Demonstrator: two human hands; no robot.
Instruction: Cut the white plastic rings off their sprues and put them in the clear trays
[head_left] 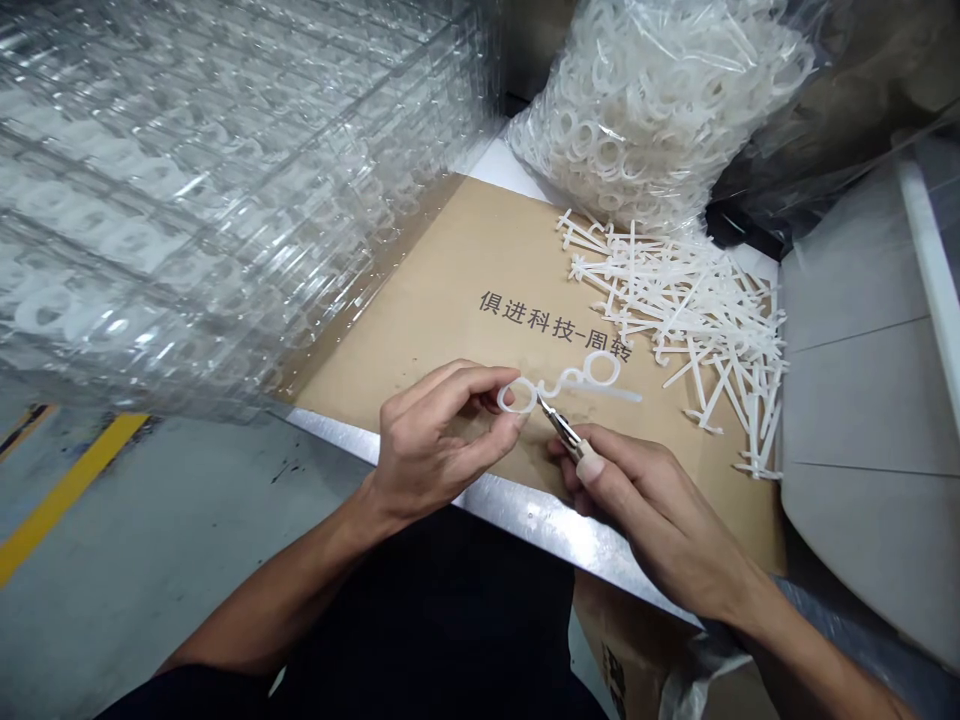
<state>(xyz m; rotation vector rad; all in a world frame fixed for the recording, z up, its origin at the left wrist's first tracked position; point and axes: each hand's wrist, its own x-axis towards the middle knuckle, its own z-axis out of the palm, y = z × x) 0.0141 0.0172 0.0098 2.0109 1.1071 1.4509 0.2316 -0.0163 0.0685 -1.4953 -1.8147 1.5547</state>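
Note:
My left hand (pixel 450 430) pinches a white plastic ring (pixel 517 396) between thumb and fingers. The ring is one end of a moulded piece, whose curved runner with a straight stem (pixel 611 391) and a second ring (pixel 602 368) stretches to the right. In my right hand (pixel 637 490) is a pair of small metal nippers (pixel 564 430). Their tip touches or lies very close to the spot where the left ring meets the runner. The fingers of my right hand are wrapped round the handles, largely hiding them.
Brown cardboard (pixel 420 290) with printed characters covers the table. White plastic runners (pixel 697 310) lie heaped at its right. Behind them stands a clear bag of white rings (pixel 637 130). Stacked clear trays (pixel 225 180) fill the left. A metal edge (pixel 555 525) runs along the front.

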